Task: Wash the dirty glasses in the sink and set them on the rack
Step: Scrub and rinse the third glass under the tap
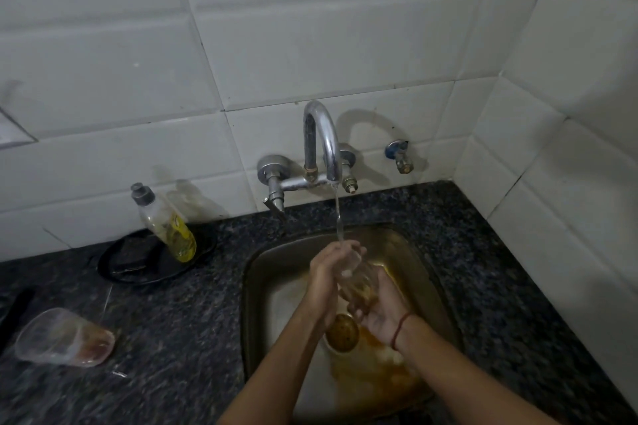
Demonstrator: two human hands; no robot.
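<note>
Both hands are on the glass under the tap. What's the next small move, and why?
Probably turn the glass in the stream so the water reaches all round it. The left hand and right hand hold it tilted over the sink, and brownish residue still seems to show inside. A second dirty glass lies on the counter.

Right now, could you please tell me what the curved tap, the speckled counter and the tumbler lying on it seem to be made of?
Curved silver tap: polished metal, probably chromed; it mirrors light. Dark speckled counter: likely polished granite, grainy flecks with sheen. Clear tumbler lying on its side: see-through, glass or plastic, with brown residue.
</note>
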